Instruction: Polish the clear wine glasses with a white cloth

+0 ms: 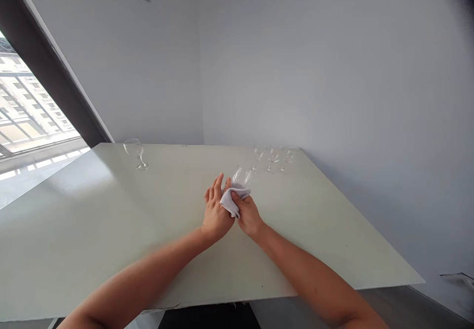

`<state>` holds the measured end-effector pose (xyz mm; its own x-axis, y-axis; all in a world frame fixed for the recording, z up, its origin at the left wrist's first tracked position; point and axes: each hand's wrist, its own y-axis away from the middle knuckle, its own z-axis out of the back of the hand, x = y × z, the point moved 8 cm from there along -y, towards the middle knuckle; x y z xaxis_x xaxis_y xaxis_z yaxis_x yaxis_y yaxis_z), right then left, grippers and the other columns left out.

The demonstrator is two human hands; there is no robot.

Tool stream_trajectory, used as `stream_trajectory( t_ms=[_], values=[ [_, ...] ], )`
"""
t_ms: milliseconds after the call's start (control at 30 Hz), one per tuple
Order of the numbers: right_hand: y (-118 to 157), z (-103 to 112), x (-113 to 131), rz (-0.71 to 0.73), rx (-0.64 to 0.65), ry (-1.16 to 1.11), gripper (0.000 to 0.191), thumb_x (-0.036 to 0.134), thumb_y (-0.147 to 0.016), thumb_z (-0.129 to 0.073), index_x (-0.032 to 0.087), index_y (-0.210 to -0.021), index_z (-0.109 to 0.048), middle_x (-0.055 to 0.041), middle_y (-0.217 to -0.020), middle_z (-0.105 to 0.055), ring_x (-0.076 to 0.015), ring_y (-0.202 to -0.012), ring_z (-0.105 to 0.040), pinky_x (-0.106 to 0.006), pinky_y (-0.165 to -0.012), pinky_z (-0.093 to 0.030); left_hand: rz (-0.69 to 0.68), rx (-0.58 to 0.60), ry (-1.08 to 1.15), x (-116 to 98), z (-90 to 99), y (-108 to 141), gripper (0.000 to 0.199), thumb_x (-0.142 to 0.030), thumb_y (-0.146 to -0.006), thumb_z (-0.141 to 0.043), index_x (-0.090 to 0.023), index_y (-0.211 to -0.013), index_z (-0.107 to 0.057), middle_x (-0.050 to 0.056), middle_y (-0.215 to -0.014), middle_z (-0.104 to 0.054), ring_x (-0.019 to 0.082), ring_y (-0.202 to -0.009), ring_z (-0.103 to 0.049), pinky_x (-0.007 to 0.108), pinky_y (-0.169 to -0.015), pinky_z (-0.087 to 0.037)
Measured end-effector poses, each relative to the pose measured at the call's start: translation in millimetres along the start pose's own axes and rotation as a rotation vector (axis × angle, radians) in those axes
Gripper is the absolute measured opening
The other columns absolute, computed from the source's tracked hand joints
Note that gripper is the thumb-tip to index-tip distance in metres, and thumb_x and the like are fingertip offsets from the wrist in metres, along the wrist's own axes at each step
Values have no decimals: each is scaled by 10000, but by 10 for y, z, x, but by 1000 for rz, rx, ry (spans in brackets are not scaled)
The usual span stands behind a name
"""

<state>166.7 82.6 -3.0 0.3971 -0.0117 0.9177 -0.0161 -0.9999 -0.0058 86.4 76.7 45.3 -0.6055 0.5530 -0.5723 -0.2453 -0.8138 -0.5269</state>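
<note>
A clear wine glass point(242, 175) is held above the middle of the table, its bowl showing beyond my hands and its lower part hidden. My left hand point(217, 213) is at its left side, the index finger against the glass and the other fingers stretched out; the thumb is out of sight. Bunched around the near part of the glass is a small white cloth point(234, 201). My right hand point(250, 215) grips this cloth, thumb on top, pressing it to the glass. The two hands meet at the cloth.
Three stemmed glasses point(273, 157) stand upright in a row at the table's back right. A larger stemmed glass point(134, 150) stands near the back left. The pale glossy table point(166, 265) reaches toward grey walls, with a window point(33, 102) on the left.
</note>
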Motion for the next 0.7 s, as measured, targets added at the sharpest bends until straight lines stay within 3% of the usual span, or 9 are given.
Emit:
stream_trajectory(
  t_ms=[67,167,267,367,433,533,700],
  values=[
    [-42,75,-4,-52,-4,-43,320,489,-713,-601,186,-816,-601,-33,-754,-627,-176,-735,-575,-299,-660,-458,63,194,237,59,-15,-71,641,-195,-718,-545,-231,-1324,-338,96,-1388,-322,299,-1275,-261,487,-1020,-201],
    [-80,109,37,-106,80,-131,337,497,-749,-551,215,-930,-583,-34,-833,-627,-180,-758,-581,-312,-640,-461,283,469,750,153,-11,-146,580,-277,-750,-536,-230,-1304,-370,84,-1275,-484,262,-1178,-417,437,-976,-309],
    [-34,21,52,-128,222,-153,378,508,-781,-486,241,-1044,-542,-43,-889,-623,-185,-739,-585,-341,-616,-468,487,508,1096,208,41,-178,541,-376,-783,-533,-194,-1274,-401,109,-1209,-543,239,-1111,-491,385,-927,-368],
    [78,-121,-77,-228,341,-121,406,552,-767,-468,220,-985,-554,-42,-772,-621,-194,-653,-581,-371,-574,-471,556,580,1253,140,-38,-109,611,-402,-717,-628,-187,-1243,-404,138,-1176,-561,251,-1002,-564,353,-798,-443],
    [145,-204,-162,-306,409,-124,413,562,-736,-514,207,-942,-559,-33,-728,-611,-195,-632,-580,-373,-563,-471,560,582,1295,109,-85,-66,620,-377,-677,-677,-191,-1203,-408,144,-1158,-569,250,-942,-592,332,-734,-459],
    [144,-213,-144,-309,430,-61,383,474,-680,-636,180,-916,-569,-30,-749,-610,-179,-659,-580,-331,-581,-465,570,489,1251,181,-88,-44,551,-351,-651,-706,-184,-1109,-449,134,-1112,-596,245,-943,-593,338,-766,-449],
    [51,-60,-3,-153,335,491,219,369,-729,-606,169,-817,-603,-15,-723,-602,-146,-649,-554,-263,-563,-418,657,279,1090,435,-36,-1,522,-345,-633,-719,-182,-1067,-480,137,-1074,-620,244,-1031,-553,390,-903,-377]
  ],
)
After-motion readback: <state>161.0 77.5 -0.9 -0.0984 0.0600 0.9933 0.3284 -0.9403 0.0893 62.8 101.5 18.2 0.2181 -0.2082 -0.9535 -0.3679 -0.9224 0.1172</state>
